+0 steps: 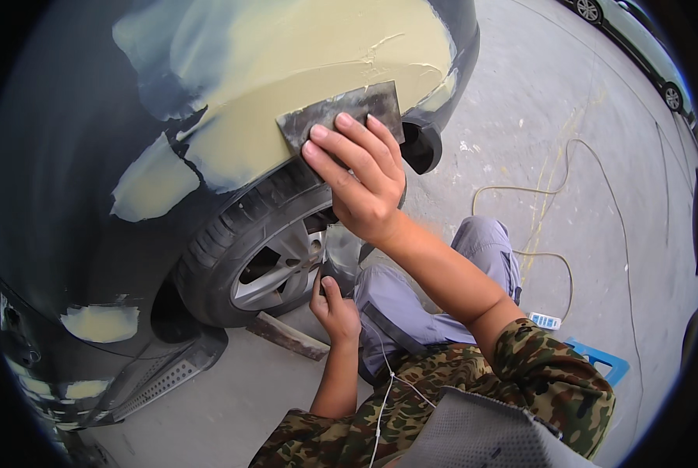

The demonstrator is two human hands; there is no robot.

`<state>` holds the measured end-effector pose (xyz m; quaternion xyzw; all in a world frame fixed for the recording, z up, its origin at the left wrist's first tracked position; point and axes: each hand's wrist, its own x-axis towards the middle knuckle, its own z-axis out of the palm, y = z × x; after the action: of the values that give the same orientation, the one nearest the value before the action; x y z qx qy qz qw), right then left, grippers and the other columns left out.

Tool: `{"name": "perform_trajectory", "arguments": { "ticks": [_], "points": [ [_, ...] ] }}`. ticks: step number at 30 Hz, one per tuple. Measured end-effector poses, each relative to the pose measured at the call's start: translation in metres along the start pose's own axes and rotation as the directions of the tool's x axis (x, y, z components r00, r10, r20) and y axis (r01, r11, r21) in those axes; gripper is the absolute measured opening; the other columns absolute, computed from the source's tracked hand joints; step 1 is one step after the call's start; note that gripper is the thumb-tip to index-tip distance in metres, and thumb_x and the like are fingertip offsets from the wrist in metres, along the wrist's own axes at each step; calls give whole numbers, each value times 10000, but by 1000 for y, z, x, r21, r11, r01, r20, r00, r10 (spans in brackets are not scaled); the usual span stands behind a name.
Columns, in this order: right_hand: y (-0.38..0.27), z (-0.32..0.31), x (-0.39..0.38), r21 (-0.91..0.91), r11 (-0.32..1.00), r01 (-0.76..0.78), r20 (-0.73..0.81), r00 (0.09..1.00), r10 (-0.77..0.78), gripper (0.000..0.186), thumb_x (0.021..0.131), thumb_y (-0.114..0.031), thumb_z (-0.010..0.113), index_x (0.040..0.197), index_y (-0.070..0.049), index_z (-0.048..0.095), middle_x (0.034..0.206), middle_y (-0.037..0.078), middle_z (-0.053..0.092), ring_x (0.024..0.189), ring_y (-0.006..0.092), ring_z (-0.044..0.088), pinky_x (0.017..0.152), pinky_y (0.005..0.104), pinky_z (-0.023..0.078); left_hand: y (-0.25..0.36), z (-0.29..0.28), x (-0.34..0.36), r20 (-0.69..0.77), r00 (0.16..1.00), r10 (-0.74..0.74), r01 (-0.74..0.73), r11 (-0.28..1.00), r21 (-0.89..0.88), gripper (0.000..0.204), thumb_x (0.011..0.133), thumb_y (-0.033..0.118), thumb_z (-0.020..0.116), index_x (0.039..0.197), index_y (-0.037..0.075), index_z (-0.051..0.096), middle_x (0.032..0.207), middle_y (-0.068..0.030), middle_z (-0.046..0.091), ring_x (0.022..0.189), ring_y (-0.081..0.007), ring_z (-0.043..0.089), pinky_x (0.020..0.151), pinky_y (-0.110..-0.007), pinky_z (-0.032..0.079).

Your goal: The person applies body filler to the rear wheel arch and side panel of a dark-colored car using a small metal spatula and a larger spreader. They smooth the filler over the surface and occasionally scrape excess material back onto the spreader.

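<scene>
My right hand point(371, 191) presses a flat, smeared metal filler spreader point(349, 103) against the car fender just above the wheel arch. Its fingers lie over the blade, which rests along the lower edge of a broad cream patch of body filler point(286, 58). Lower down, beside the wheel point(275, 269), my left hand point(338, 316) is closed around the dark lower end of a flat tool with a pale grey plate point(342, 248). The plate stands upright near the rim, and its exact kind is hard to make out.
Smaller filler patches point(155, 183) mark the dark car body. A long narrow board point(288, 335) lies beside the tyre. A cable point(622, 226) winds over the grey floor to a white power strip point(545, 320), near a blue object point(602, 360). Another car point(637, 43) stands far right.
</scene>
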<state>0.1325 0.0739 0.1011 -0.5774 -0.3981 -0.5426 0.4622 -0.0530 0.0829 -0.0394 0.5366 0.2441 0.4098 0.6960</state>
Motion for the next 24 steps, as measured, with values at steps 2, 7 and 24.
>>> {"name": "perform_trajectory", "arguments": {
  "ticks": [2,7,24],
  "points": [
    [-7,-10,-10,43,999,-8,37,999,6,269,883,-105,742,1128,-156,839,1246,19,791,1228,254,711,1142,459,476,-2,1,1,8,1000,2,-2,1000,-26,487,1154,304,551,1376,-123,624,1236,-159,725,1094,-188,662,986,-321,508],
    [9,-29,4,-6,1000,-19,-27,999,19,265,900,-6,707,1133,-72,817,1207,119,798,1211,349,727,1128,506,488,0,-2,0,0,1000,24,-24,999,25,481,1156,318,545,1336,-118,638,1210,-144,726,1082,-187,660,985,-321,504],
    [24,-42,-13,9,997,-77,-49,996,77,309,876,-52,740,1155,-152,828,1256,66,782,1254,312,705,1174,503,462,-4,7,0,26,999,32,-31,998,-57,524,1161,336,513,1343,-143,622,1313,-185,695,1185,-221,650,1064,-346,469]
  ]
}}
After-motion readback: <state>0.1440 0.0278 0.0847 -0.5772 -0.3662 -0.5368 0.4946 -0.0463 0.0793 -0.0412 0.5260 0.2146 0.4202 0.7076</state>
